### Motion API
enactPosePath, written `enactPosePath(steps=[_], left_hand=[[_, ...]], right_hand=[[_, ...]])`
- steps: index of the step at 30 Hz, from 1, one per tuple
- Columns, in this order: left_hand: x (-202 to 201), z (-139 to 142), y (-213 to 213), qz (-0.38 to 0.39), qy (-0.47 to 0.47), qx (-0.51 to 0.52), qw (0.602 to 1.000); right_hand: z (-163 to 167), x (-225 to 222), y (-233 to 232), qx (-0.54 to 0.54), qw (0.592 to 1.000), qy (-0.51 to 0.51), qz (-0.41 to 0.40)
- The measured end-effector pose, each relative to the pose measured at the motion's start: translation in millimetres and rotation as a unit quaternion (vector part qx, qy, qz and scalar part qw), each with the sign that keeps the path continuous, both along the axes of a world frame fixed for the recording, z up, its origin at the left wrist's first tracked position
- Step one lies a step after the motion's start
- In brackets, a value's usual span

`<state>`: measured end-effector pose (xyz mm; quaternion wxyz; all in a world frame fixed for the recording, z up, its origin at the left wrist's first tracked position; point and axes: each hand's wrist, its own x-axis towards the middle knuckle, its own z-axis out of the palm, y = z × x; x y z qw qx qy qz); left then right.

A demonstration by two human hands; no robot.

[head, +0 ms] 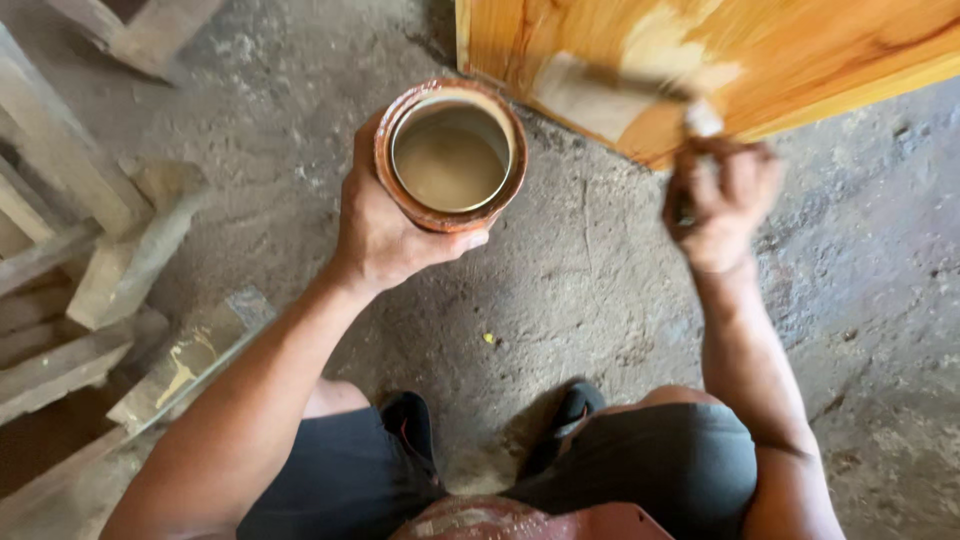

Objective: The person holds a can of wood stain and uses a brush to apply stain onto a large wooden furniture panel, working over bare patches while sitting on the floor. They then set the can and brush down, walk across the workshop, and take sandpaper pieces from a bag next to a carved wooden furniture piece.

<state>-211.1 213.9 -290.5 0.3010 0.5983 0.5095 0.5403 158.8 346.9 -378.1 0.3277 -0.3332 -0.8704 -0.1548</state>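
My left hand (385, 225) grips a round tin can (450, 155) from its left side and holds it upright above the floor. The can is stained reddish brown outside and holds a tan liquid. My right hand (722, 205) is closed on the handle of a flat paintbrush (605, 95). The brush is blurred, and its bristles lie on a glossy orange-brown wooden board (800, 50) at the top right. A paler patch shows on the board beside the bristles.
A rough grey concrete floor (560, 290) runs under me. Loose wooden planks and offcuts (110, 260) are stacked at the left. My knees in dark shorts and my dark shoes (410, 420) are at the bottom.
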Motion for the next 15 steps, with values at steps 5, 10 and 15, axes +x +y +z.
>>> enactPosePath(steps=[5,10,15], left_hand=[[-1,0,1,-0.013,-0.007,-0.01,1.0],[-3,0,2,0.011,0.02,0.012,1.0],[-3,6,0,0.022,0.02,0.009,1.0]], right_hand=[[35,-1,-4,0.092,0.996,-0.014,-0.005],[-64,-31,-3,-0.024,0.983,-0.179,0.026],[-38,-22,10,-0.089,0.986,-0.128,0.065]])
